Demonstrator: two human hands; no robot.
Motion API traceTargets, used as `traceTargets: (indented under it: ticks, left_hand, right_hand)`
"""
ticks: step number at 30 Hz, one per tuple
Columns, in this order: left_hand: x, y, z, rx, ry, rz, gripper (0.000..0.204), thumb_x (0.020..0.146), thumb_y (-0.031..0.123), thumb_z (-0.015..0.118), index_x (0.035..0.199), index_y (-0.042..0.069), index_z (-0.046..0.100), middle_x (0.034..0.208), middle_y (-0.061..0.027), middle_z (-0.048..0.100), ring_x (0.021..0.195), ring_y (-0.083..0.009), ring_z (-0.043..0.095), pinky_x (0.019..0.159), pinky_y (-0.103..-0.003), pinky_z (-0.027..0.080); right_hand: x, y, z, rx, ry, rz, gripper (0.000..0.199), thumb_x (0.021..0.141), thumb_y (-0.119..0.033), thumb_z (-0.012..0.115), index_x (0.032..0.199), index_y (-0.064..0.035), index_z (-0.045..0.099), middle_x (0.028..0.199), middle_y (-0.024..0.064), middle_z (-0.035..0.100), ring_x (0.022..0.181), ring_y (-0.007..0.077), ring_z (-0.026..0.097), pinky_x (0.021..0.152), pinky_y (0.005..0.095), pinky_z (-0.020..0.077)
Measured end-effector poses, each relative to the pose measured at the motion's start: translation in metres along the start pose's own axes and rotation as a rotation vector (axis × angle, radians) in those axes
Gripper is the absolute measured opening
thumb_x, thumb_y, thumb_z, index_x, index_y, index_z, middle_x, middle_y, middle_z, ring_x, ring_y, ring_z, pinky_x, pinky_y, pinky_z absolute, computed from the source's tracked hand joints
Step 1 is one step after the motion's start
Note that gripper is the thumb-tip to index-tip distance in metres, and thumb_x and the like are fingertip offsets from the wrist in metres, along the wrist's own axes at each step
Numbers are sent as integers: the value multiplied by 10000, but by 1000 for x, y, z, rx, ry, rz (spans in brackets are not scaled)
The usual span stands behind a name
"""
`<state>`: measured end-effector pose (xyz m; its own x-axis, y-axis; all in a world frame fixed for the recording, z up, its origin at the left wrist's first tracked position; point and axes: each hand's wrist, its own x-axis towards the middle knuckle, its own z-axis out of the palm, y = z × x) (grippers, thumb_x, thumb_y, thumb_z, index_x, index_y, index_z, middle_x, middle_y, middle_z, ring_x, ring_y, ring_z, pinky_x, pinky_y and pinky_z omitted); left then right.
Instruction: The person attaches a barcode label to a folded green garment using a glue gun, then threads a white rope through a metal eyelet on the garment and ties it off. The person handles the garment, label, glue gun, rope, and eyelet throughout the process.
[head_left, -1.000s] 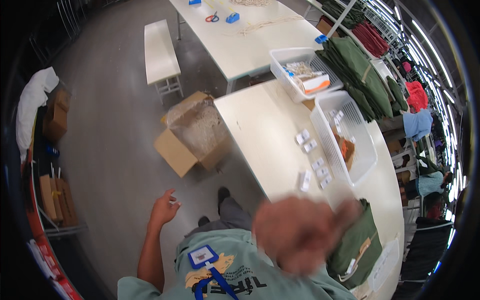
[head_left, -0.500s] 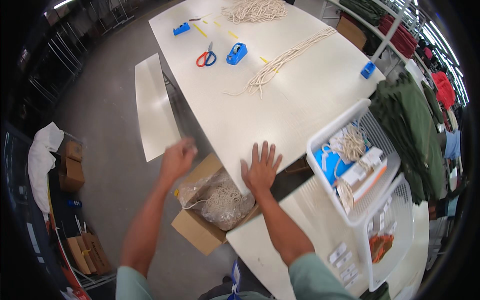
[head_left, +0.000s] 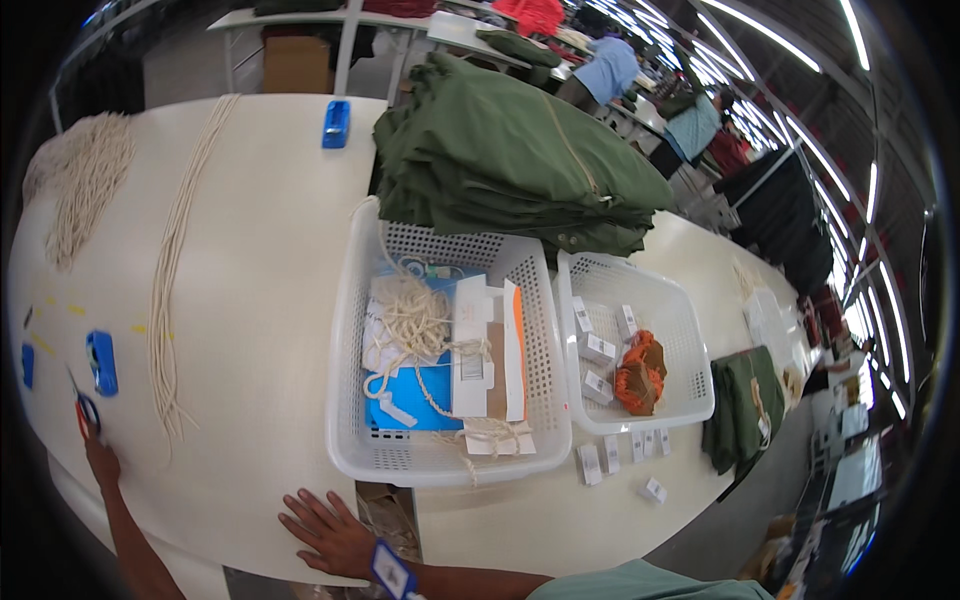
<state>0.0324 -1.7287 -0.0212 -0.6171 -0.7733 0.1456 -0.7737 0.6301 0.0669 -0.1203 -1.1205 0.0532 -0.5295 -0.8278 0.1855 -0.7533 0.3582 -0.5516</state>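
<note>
My left hand (head_left: pixel 101 459) is at the far left of the table, with its closed fingertips at the red and blue handles of the scissors (head_left: pixel 86 408). The blades lie toward a blue tape dispenser (head_left: pixel 102 364), which stands just beside them. Part of the grip is too small to make out. My right hand (head_left: pixel 335 535) rests flat near the table's front edge, fingers spread, holding nothing. A blue-edged tag (head_left: pixel 391 570) hangs over its wrist. Between the hands, farther back, runs a bundle of cream cords (head_left: pixel 185 250).
A white basket (head_left: pixel 345 400) holds cords, cards and a blue sheet. Beside it a second basket (head_left: pixel 690 395) has small white boxes and orange-brown material. Green garments (head_left: pixel 520 140) are stacked behind. More cord (head_left: pixel 95 185) lies far left. People (head_left: pixel 606 70) work in the background.
The view has swung to the right. My left hand has moved from above the open carton to the scissors on the table. My right hand still lies on the tabletop.
</note>
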Motion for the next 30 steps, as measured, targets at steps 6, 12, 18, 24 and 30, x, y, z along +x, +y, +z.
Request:
traceTargets:
  ticks: [6,12,18,24,30]
  left_hand:
    - [-25,17,-6,-83,-12,-40,474,907,-67,484,1377,-11,474,1154,-255,588,1082,-439,593,915,-535,471]
    - [-82,63,-48,-687,-5,-339,350,1057,152,482,1386,42,437,1079,-129,598,944,-286,607,844,-370,521]
    - [-238,179,-186,-1370,260,-297,391,1076,303,481,1388,74,421,1154,-112,568,1027,-206,562,927,-375,515]
    - [-512,329,-286,-1276,144,227,359,1067,244,468,1308,-20,443,1163,-136,550,1093,-215,555,989,-360,461]
    - [-718,474,-332,-1270,-415,702,220,917,40,617,1125,-8,561,1049,-162,564,986,-296,602,869,-397,489]
  right_hand:
    - [0,2,1,52,46,-11,733,959,-434,573,1572,-116,324,1665,135,223,1546,308,189,1234,539,163]
    - [-11,4,14,80,90,-31,752,907,-400,640,1539,-90,377,1650,149,245,1545,327,169,1243,542,138]
    - [-18,5,0,152,150,-80,504,865,-352,698,1267,-55,637,1529,166,425,1495,343,266,1226,541,156]
    - [-181,-42,-110,1349,-136,360,388,1075,-346,480,1156,-21,677,1068,69,714,961,150,692,819,292,557]
    - [-423,-90,-225,1287,322,591,363,1063,-366,527,1227,-71,661,1070,0,697,957,101,648,804,284,537]
